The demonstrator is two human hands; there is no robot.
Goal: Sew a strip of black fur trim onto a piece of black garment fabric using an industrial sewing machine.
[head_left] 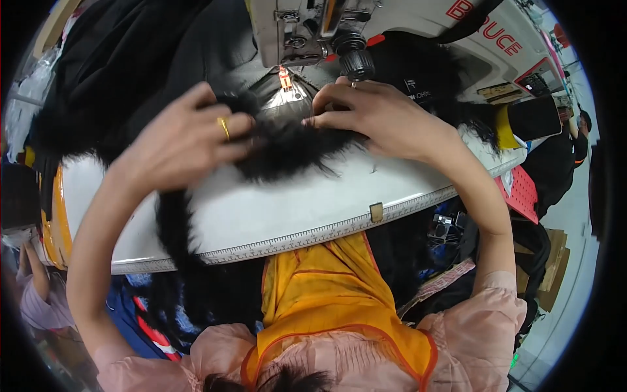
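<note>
Two hands: both on one black fur strip (287, 147), mid worktop (274, 215), just near of the sewing machine (313, 26).
Left hand (186, 134): grip closed on the strip's left part.
Right hand (372, 114): fingertips pressing the strip flat, grip not closed around it.

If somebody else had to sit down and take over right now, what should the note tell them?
Left hand: closed on the black fur strip, gold ring showing.
Right hand: fingertips pressing the same strip flat, just in front of the needle area.
The fur lies across the white table under the sewing machine; its loose end hangs off the front edge on the left. Black fabric is piled behind.
Done: the fur is placed at the machine's foot.
Left: how much is stitched cannot be told.
</note>
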